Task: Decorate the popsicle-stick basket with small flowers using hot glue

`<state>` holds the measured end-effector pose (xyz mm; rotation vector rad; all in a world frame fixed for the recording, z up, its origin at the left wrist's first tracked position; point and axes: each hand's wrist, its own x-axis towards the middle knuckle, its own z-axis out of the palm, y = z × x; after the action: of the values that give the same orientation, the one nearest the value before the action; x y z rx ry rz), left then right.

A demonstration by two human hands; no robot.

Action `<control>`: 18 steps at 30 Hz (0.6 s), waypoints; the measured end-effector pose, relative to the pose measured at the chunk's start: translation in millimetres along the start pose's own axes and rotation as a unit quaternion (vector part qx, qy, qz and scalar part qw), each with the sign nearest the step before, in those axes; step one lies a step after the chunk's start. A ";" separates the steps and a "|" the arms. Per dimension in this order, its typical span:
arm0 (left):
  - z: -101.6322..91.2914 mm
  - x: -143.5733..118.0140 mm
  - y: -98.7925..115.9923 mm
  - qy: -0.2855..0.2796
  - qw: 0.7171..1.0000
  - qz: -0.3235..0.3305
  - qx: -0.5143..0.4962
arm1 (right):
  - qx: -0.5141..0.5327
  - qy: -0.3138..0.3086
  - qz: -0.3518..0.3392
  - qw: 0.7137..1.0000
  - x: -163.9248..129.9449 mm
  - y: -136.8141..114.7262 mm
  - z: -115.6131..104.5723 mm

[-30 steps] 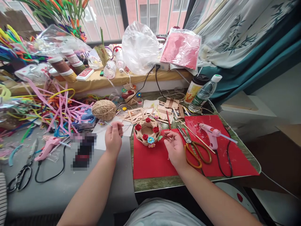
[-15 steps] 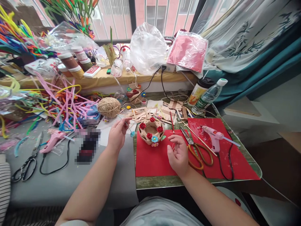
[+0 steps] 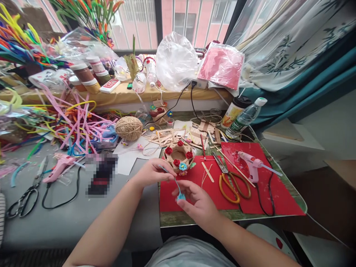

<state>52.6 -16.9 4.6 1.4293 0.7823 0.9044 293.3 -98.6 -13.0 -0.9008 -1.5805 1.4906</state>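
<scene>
grey table (image 3: 69, 222), lower left: black scissors (image 3: 19, 202), pink glue gun (image 3: 59, 167), pipe cleaners (image 3: 75, 126), twine ball (image 3: 129, 128) | green tray table (image 3: 289, 185), centre right: red sheets (image 3: 191, 189), orange-handled scissors (image 3: 232, 181), second pink glue gun (image 3: 251, 163), flower basket (image 3: 178, 155), wooden sticks (image 3: 178, 135)

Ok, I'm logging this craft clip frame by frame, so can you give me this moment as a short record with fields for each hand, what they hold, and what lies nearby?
left hand: left hand pinches the upper end of a thin blue stem
right hand: right hand pinches the lower end, at the small blue flower
held thing: blue flower stem, slanting between both hands
just behind: twine basket with red and blue flowers, on red paper
to the right: orange-handled scissors, pink glue gun
to the left: twine ball, heap of pipe cleaners
</scene>
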 end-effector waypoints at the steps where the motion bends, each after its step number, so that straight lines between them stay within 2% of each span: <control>1: 1.8 0.9 1.8 -0.021 0.999 0.010 0.027 | 0.010 -0.009 0.022 1.000 1.2 -0.6 2.6; 4: 4.9 1.8 4.2 -0.068 0.996 0.028 0.055 | -0.014 0.012 0.009 1.000 8.0 -4.0 4.5; 7: 7.8 -0.7 1.9 -0.116 0.992 -0.022 0.046 | -0.028 0.111 -0.061 0.992 13.3 -7.5 5.2; 9: 11.4 -2.4 -0.8 -0.143 0.987 -0.060 0.039 | -0.003 0.153 -0.088 0.984 14.7 -7.0 8.5; 11: 15.7 -3.0 -2.7 -0.151 0.985 -0.079 0.031 | 0.040 0.162 -0.098 0.981 14.7 -3.6 13.3; 14: 20.6 -1.4 -2.5 -0.151 0.983 -0.108 0.003 | 0.088 0.174 -0.076 0.978 12.7 3.8 17.8; 18: 24.0 1.5 -0.7 -0.174 0.977 -0.123 -0.005 | 0.050 0.198 -0.084 0.975 10.0 9.2 14.1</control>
<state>74.5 -26.9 4.4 1.3959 0.6678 0.4502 276.1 -95.5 -21.8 -0.9148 -1.2447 1.1753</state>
